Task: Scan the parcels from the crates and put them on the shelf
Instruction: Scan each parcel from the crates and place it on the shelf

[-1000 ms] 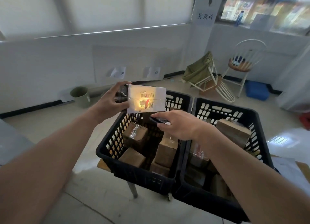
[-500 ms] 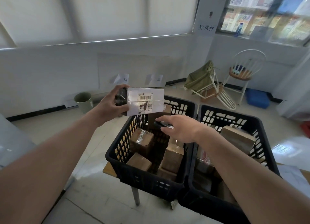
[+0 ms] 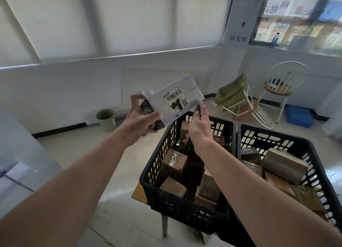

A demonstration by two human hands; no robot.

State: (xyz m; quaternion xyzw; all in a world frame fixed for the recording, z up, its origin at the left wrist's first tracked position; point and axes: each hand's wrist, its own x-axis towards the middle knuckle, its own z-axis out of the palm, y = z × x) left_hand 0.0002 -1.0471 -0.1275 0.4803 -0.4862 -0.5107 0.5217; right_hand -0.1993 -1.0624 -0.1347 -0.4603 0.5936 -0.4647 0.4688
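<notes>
Moved: white flat cardboard parcel (image 3: 175,100) now raised and tilted, above black plastic crate (image 3: 185,200).
Left hand (image 3: 142,121): pinches parcel's end.
Right hand (image 3: 200,128): holds small dark scanner (image 3: 197,109) beside label.
Meaning: scan probably finished; shelf comes next.

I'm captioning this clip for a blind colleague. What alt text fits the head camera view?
A person's left hand holds a white parcel up, label facing the camera, while the right hand grips a small dark scanner beside it. Below stand two black crates of brown cardboard parcels.
</notes>
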